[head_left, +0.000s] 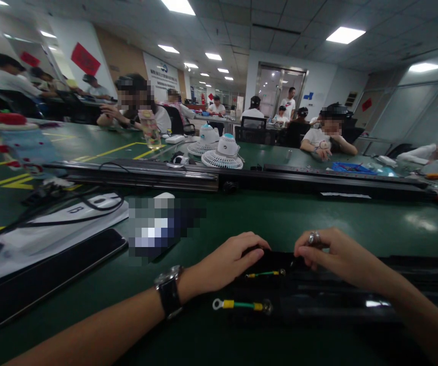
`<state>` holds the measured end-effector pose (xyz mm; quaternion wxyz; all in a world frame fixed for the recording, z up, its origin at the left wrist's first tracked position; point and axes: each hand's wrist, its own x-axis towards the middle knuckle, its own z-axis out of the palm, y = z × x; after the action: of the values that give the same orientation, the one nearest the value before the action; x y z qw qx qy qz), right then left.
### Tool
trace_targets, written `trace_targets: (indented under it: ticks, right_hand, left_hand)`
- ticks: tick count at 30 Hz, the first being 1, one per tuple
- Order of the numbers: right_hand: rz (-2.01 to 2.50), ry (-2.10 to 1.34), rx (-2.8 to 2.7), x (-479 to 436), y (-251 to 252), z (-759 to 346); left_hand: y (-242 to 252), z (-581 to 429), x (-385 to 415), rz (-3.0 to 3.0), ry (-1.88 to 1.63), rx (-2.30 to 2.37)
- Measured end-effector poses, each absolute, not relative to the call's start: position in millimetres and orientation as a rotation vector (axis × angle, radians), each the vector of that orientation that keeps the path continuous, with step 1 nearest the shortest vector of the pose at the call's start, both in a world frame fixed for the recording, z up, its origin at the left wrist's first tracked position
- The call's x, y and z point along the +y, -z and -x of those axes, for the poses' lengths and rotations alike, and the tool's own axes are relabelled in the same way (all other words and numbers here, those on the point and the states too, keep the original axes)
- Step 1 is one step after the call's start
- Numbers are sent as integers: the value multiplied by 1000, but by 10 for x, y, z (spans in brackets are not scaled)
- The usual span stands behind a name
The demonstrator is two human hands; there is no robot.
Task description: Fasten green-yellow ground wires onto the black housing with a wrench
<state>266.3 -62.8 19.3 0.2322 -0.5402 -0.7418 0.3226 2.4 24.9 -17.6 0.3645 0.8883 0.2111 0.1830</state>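
Long black bars [337, 307] lie side by side on the green table in front of me. A short green wire [244, 305] with yellow sleeves and a ring terminal is fixed to the end of the nearer bar. Behind it, a second green wire [267, 274] has one end on the farther bar. My left hand [238, 256], wearing a watch, has its thumb and fingers closed at the end of that farther bar. Just right of it, my right hand [323, 249], with a ring, pinches over the same bar; something small and dark shows under its fingertips, too dim to name.
To my left lie a black flat panel [55, 274], a white bag [70, 223] and dark cables. Long metal rails [146, 175] cross the table ahead, with two white fans [224, 152] behind them. A blue tray [352, 168] stands farther right. Several people sit at surrounding tables.
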Motion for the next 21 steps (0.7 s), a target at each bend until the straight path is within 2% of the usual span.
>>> trace_targets:
  ticks: [9,21]
  right_hand:
    - [1622,-598,-2103,-617,-175,-2626]
    - [1480,-500,-2202,-614,-198,-2729]
  left_hand:
    - [174,-28,246,-2280,-467,547]
    - [165,-57,236,-2275,-450,569]
